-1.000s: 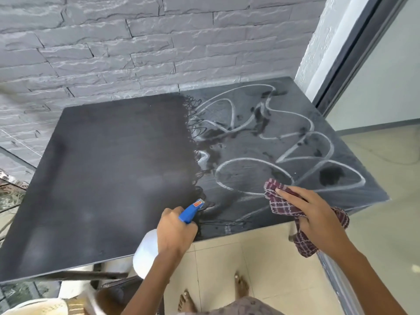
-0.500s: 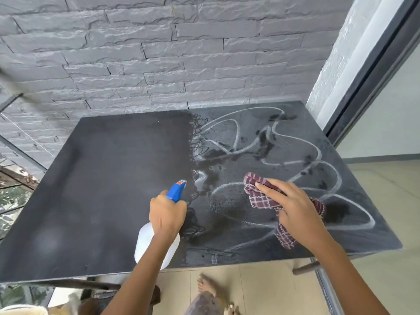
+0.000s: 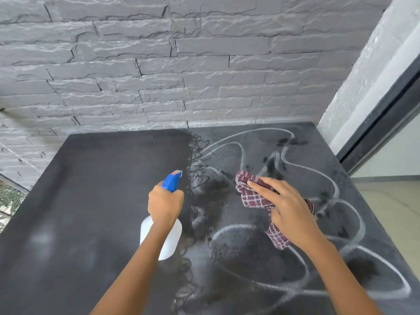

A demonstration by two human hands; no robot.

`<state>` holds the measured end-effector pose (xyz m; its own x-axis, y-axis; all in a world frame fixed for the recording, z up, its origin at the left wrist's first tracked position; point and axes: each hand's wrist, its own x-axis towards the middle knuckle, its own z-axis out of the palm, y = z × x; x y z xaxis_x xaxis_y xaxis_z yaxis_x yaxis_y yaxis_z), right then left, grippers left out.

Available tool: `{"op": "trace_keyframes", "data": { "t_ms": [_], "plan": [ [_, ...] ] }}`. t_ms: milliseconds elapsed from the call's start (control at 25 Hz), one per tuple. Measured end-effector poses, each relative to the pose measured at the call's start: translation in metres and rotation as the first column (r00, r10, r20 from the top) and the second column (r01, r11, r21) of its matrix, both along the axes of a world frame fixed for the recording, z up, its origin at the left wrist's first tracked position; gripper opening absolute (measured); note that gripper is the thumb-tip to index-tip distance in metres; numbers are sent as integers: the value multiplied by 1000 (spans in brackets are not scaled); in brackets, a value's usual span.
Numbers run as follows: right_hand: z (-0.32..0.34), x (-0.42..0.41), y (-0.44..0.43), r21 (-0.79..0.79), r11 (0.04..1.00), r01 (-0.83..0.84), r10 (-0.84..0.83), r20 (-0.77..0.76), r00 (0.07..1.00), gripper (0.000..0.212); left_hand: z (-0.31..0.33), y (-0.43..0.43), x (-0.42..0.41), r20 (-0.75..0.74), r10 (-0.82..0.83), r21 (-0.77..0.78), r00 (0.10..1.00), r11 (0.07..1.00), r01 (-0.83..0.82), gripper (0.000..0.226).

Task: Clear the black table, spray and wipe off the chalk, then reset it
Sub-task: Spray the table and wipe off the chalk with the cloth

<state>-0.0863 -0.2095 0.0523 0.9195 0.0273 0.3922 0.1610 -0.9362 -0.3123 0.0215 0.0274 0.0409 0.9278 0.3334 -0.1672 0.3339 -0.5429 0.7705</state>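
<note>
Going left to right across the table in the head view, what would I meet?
Chalk-free half of the table → left hand gripping the spray bottle → checked cloth → right hand pressing on it → chalk loops.

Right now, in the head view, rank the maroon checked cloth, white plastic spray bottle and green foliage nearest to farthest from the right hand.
1. Maroon checked cloth: pressed under the right hand.
2. White plastic spray bottle: leftward, in the left hand.
3. Green foliage: far left, past the table.
</note>
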Motion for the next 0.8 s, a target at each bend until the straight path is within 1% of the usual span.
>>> {"op": "trace_keyframes", "data": {
  "t_ms": [160,280,360,440,480,520,560,600,640,680,720,760,800],
  "plan": [
    [-1,51,-6,-46,999,13,-13,-10,1000,92,7,-24,60,-35,-19,67,999,998,21,20],
    [-8,82,-6,-52,998,36,-37,-19,999,89,3,-30,91,-69,-12,73,998,997,17,18],
    [-17,104,-4,-16,997,70,-70,-11,997,84,-3,-30,107,-54,44,25,998,999,-43,20],
    [-33,131,6,55,991,119,-118,-29,993,79,-9,-29,121,18,106,-79,994,991,-104,27],
    [-44,145,17,73,989,125,-120,-62,991,76,-13,-27,130,74,126,-137,989,984,-115,32],
    [-58,157,29,85,991,103,-90,-144,985,72,-16,-24,138,134,143,-187,981,975,-117,34],
    [-72,169,42,99,994,52,-24,-264,964,67,-19,-22,145,192,163,-229,968,966,-117,35],
    [-90,181,55,109,994,-22,65,-404,912,62,-21,-20,152,247,182,-245,952,962,-121,33],
    [-108,190,68,82,992,-98,127,-527,840,60,-23,-19,159,297,194,-245,935,962,-121,29],
    [-125,196,78,27,985,-171,155,-574,804,61,-26,-18,165,342,194,-242,919,963,-114,22],
    [-140,204,82,-35,976,-217,159,-568,807,62,-31,-16,172,372,198,-245,907,963,-110,13],
    [-145,211,84,-91,969,-229,148,-531,834,63,-36,-15,178,386,204,-247,900,963,-112,15],
    [-147,223,84,-117,966,-232,144,-505,851,65,-41,-13,184,400,208,-247,893,962,-113,20]
  ]
}}
